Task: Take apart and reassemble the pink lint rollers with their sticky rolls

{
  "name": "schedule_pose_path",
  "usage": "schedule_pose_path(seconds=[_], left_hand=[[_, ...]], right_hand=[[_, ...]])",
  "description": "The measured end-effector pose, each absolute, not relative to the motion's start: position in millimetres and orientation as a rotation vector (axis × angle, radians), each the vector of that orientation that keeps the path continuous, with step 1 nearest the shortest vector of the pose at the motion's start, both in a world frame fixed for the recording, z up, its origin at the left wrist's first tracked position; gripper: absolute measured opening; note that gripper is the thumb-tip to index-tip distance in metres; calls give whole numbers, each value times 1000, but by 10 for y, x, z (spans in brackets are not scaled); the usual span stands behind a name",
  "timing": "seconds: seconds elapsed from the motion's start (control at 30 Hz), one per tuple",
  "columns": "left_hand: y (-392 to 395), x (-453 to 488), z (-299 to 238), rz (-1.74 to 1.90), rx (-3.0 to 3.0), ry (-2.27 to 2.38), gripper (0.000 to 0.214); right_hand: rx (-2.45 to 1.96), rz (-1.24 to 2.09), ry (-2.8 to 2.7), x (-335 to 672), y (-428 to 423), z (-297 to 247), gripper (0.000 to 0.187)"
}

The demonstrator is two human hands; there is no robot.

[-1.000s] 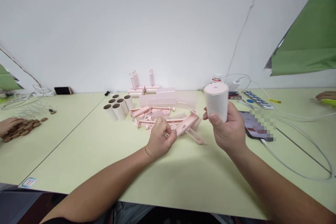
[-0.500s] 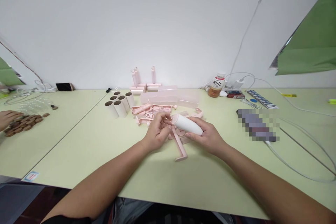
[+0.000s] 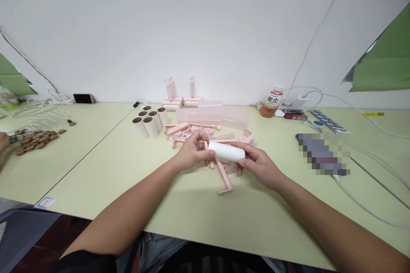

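A white lint roller roll [image 3: 226, 152] lies nearly level between my two hands. My left hand [image 3: 193, 151] is closed on its left end, where a pink end cap [image 3: 206, 146] shows by the fingers. The right end rests in the closed fingers of my right hand [image 3: 260, 164]. Below the roll, a pink L-shaped handle part [image 3: 224, 179] lies on the table. Behind my hands is a pile of pink plastic parts [image 3: 192, 129], some of them hidden by my hands and the roll.
Several upright white rolls [image 3: 150, 126] stand left of the pile. Translucent pink covers [image 3: 205, 114] and assembled pink rollers [image 3: 171, 89] are farther back. To the right are a bottle [image 3: 272, 102], a phone [image 3: 322, 153] and cables. Brown discs [image 3: 41, 140] lie far left near another person's hand [image 3: 4, 141].
The roll has turned from slanting to nearly level, its capped left end now at my left hand. My left fingers have closed around that end. The whole view has shifted slightly.
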State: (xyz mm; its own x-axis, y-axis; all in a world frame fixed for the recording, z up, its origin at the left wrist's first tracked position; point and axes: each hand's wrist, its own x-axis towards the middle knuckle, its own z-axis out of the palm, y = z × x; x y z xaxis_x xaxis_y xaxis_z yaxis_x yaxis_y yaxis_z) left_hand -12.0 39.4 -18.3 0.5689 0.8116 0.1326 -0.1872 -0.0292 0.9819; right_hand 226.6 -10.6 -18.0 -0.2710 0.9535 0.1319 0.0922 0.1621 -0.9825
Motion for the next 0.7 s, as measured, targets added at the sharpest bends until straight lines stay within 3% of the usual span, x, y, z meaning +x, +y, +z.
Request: schedule_pose_path(seconds=[0.17,0.4,0.53,0.7], left_hand=[[388,-97,-136,1050,1282,758,59],[451,-21,-231,1079,1191,867,61],[449,33,-294,1091,1245,911,51],[497,-9,-230,1205,1660,1183,28]], right_hand=[[-935,1533,-1289,2285,-92,-122,46],[-921,1658,-1079,2220,-83,-187,36],[-829,1763,-972,2091,-103,-199,36],[-787,1641,-836,2094,-81,-120,34]])
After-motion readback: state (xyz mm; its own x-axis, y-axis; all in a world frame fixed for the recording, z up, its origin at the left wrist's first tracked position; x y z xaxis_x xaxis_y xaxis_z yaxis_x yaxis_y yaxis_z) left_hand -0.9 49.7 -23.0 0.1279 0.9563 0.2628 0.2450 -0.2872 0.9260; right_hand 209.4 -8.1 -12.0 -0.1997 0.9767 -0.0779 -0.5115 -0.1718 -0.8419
